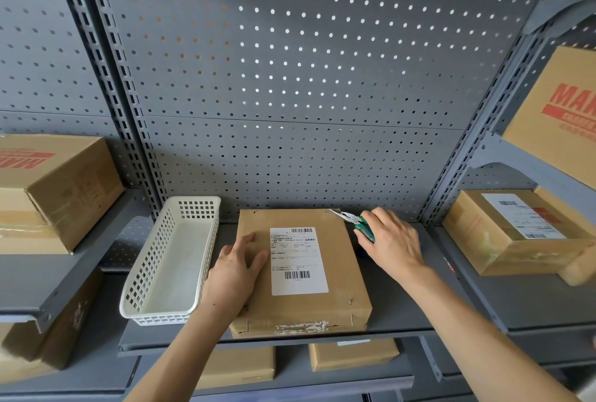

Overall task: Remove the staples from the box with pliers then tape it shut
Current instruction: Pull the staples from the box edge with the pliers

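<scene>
Right hand [392,242] gripping green-handled pliers [354,222] at box [301,272] far corner, left hand [237,267] flat on box, white basket [171,259] just left of it

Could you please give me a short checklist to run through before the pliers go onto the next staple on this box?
1. Box held steady: ok. The left hand lies flat on its top, left of the shipping label.
2. Pliers in hand: ok. The right hand grips the green handles.
3. Pliers tip at the work: ok. It points at the box's far right corner.
4. Tip actually on a staple there: cannot tell, too small to see.
5. Staples left elsewhere: not ok. At least one staple shows near the front right corner.
6. Tape ready for sealing: not ok. None is in view.
</scene>
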`<state>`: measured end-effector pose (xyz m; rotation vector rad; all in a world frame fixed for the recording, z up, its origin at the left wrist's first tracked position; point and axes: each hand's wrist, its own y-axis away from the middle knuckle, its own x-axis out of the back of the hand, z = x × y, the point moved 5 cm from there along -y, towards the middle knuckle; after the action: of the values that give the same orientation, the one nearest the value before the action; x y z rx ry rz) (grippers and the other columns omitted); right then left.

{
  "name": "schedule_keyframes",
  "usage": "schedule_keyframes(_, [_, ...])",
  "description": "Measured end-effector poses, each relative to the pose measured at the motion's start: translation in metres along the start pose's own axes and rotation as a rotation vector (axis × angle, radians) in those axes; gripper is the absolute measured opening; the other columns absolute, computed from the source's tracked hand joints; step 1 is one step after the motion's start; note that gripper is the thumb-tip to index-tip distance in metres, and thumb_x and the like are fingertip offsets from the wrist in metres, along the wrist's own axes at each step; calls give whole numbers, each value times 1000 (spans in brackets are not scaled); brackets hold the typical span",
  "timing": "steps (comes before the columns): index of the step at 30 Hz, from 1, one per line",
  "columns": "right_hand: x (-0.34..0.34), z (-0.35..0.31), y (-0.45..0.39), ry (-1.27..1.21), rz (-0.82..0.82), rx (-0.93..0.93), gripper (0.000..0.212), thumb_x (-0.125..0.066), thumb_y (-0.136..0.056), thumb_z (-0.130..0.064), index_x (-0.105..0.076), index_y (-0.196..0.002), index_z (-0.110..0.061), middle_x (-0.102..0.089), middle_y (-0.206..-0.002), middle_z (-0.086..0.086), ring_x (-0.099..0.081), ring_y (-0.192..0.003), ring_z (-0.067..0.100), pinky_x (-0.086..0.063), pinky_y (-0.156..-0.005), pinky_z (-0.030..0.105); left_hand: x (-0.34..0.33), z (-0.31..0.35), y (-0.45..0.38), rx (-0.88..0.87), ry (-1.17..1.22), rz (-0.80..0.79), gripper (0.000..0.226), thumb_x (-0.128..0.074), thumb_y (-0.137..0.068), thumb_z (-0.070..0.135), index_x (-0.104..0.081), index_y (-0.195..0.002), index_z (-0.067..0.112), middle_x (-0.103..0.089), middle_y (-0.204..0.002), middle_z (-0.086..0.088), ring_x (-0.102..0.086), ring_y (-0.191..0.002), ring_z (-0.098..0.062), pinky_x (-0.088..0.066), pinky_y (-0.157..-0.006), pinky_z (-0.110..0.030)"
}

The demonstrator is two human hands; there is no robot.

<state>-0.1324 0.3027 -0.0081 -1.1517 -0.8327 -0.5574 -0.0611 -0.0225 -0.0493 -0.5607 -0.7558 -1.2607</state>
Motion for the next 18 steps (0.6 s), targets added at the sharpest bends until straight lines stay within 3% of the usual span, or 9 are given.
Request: schedule_keyframes(18, [19, -6, -3, -75, 23, -41, 35, -78, -88, -41, -71, -109, -14, -67, -97, 0, -69, -82, 24, -51, -51, 34, 3, 3, 3, -9, 13, -9, 54, -43, -92, 67, -35, -142, 47, -53, -126, 0, -63, -98, -25, -56, -82, -44])
